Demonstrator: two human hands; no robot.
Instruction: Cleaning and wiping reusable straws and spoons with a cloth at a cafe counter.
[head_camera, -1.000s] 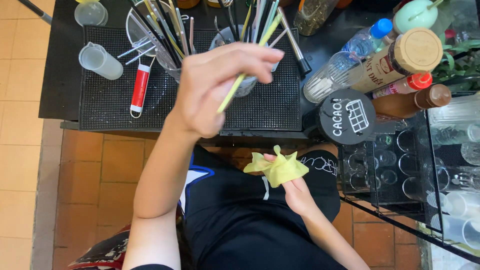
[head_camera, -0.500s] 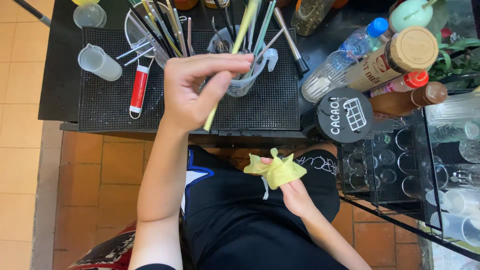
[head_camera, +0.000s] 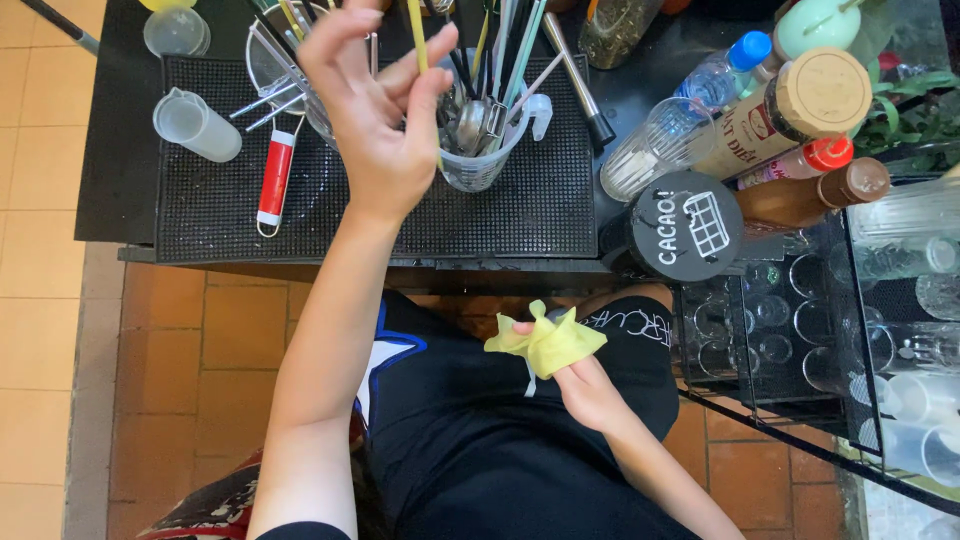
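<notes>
My left hand (head_camera: 380, 110) is raised over the black rubber mat (head_camera: 540, 200) and pinches a thin yellow stick (head_camera: 414, 35) between thumb and fingers, its lower end near a clear plastic cup (head_camera: 480, 160) full of spoons, straws and utensils. My right hand (head_camera: 585, 385) is low over my lap and holds a crumpled yellow cloth (head_camera: 545, 340).
A red-handled peeler (head_camera: 273, 180) and a clear measuring cup (head_camera: 195, 125) lie on the mat's left side. Bottles (head_camera: 790, 110), a ribbed glass (head_camera: 655, 150) and a round black lid (head_camera: 685, 225) crowd the right. A rack of glasses (head_camera: 860, 330) stands at the far right.
My left hand has moved up and away from me with the yellow stick, turning it upright beside the utensil cup. The right hand with the cloth has stayed in place.
</notes>
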